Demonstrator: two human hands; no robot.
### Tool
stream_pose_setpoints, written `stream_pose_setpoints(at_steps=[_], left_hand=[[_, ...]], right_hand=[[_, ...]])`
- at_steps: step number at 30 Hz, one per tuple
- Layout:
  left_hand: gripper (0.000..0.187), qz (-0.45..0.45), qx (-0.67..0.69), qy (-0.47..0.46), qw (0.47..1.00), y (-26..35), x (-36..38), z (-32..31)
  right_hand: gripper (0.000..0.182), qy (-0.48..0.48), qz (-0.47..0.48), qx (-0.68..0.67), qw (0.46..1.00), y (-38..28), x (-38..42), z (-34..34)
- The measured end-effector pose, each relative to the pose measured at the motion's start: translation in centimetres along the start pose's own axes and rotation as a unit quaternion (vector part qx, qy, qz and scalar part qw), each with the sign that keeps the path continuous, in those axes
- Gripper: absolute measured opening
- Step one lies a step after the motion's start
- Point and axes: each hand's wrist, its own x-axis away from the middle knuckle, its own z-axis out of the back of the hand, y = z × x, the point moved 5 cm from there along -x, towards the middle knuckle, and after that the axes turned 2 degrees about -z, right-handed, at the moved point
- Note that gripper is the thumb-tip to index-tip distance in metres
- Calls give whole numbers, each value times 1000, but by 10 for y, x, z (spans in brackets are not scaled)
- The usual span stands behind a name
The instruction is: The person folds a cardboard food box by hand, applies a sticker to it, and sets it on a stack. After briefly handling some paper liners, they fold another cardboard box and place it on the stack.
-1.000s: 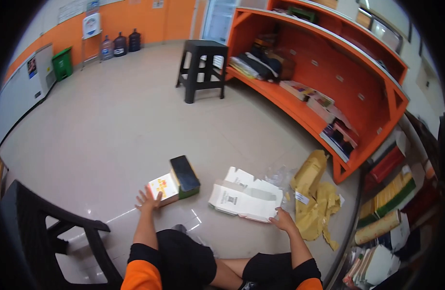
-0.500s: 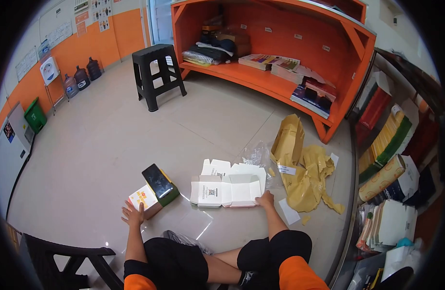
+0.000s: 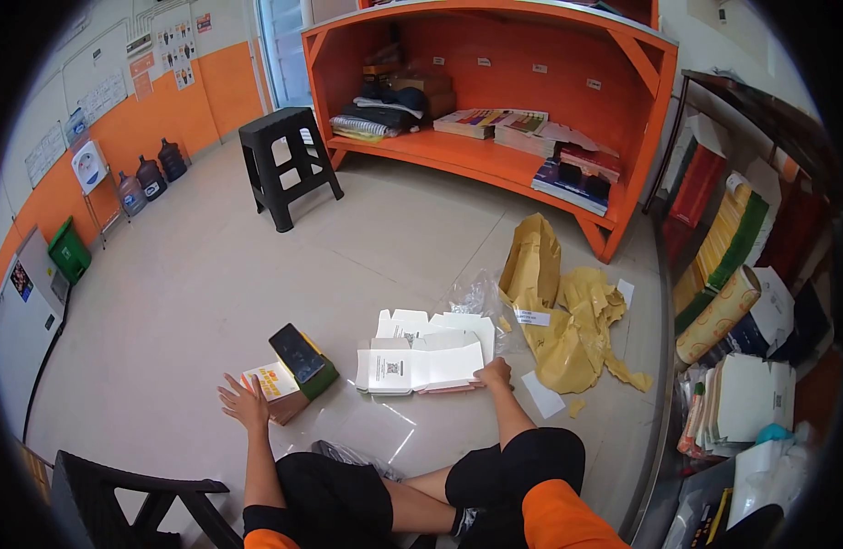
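My left hand (image 3: pixel 245 401) has its fingers spread at the left side of a small box (image 3: pixel 277 381) with a white top and orange print. A dark phone (image 3: pixel 297 352) lies on the green and yellow item beside that box. To the right, unfolded white cartons (image 3: pixel 420 364) with a printed code lie flat on the floor, one overlapping another. My right hand (image 3: pixel 494 373) is closed at the right edge of the front carton, its fingers curled on that edge.
Torn brown paper (image 3: pixel 575 343) and clear plastic (image 3: pixel 476 297) lie right of the cartons, near a white slip (image 3: pixel 543 395). A black stool (image 3: pixel 288 169) stands ahead, beside an orange shelf (image 3: pixel 476 165). Packed books and rolls (image 3: pixel 719 311) line the right side.
The view has shifted slightly. The front carton's right part, raised like a tray before, now looks flatter under my right hand. My left hand stays by the small box, fingers still spread.
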Motion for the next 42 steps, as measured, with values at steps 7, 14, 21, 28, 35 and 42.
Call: stream_pose_setpoints(at_steps=[7, 14, 21, 28, 35, 42], left_hand=[[43, -257, 289, 136, 912, 122, 32, 93], [45, -534, 417, -230, 699, 272, 155, 136], [22, -319, 565, -316, 692, 258, 153, 95], [30, -92, 707, -476, 514, 258, 153, 67], [34, -22, 632, -519, 575, 251, 143, 65], [21, -110, 658, -442, 599, 256, 140, 83]], right_hand=[[22, -179, 96, -404, 892, -41, 15, 17], [30, -215, 380, -375, 818, -110, 145, 112], [38, -194, 485, -405, 750, -140, 202, 107], [34, 26, 596, -179, 782, -148, 232, 94], [23, 20, 683, -50, 729, -148, 249, 88], [12, 8, 540, -196, 819, -134, 222, 100]])
